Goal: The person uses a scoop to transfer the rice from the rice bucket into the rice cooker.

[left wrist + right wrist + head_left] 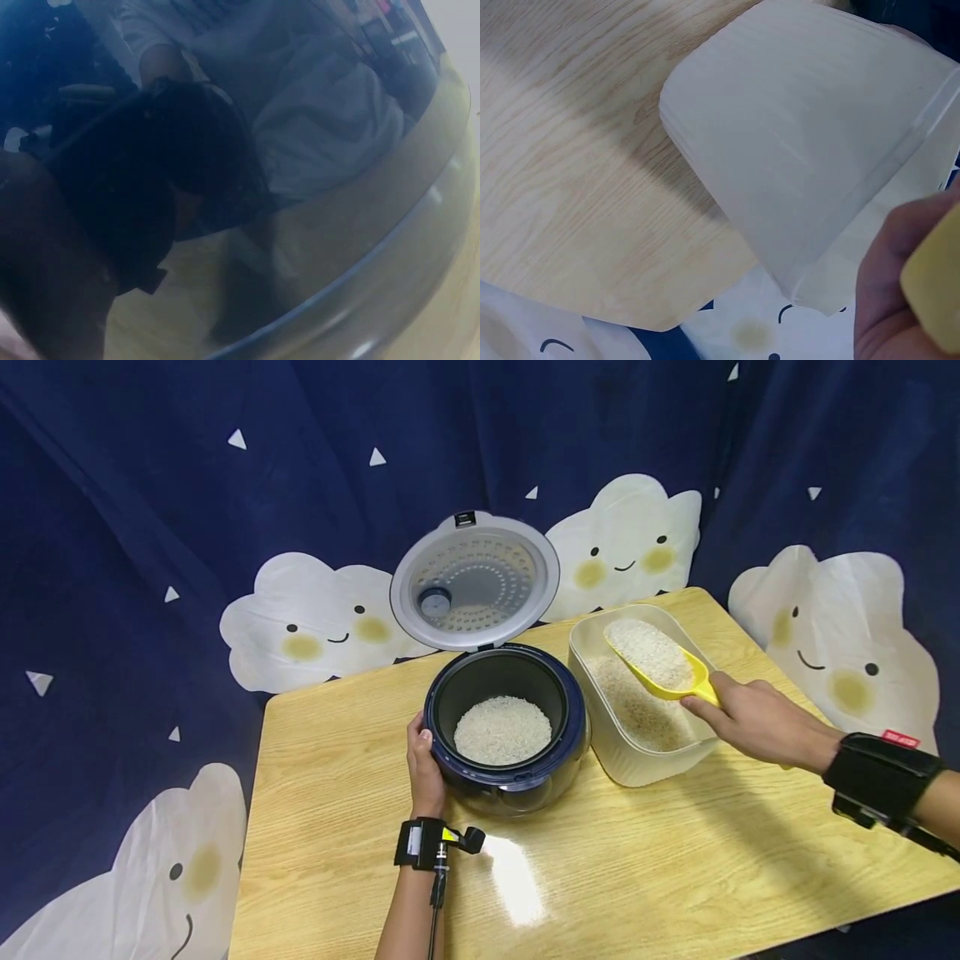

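My right hand (757, 718) grips the handle of a yellow scoop (701, 681), which holds a heap of white rice (648, 652). The loaded scoop hangs over a translucent plastic bin (622, 760) with more rice inside. In the right wrist view, the bin's outer wall (780, 135) fills the middle, and the scoop handle (934, 285) shows at the right edge. A dark blue rice cooker (566, 760) stands left of the bin, its lid (480, 585) up and rice (502, 731) in its pot. Against the cooker's left side rests my left hand (426, 772); its fingers are partly hidden.
Everything stands on a light wooden table (330, 818). Its back edge meets a dark blue curtain (322, 493) with white clouds. The cooker's glossy side (337, 247) fills the left wrist view. Both wrists wear black camera straps.
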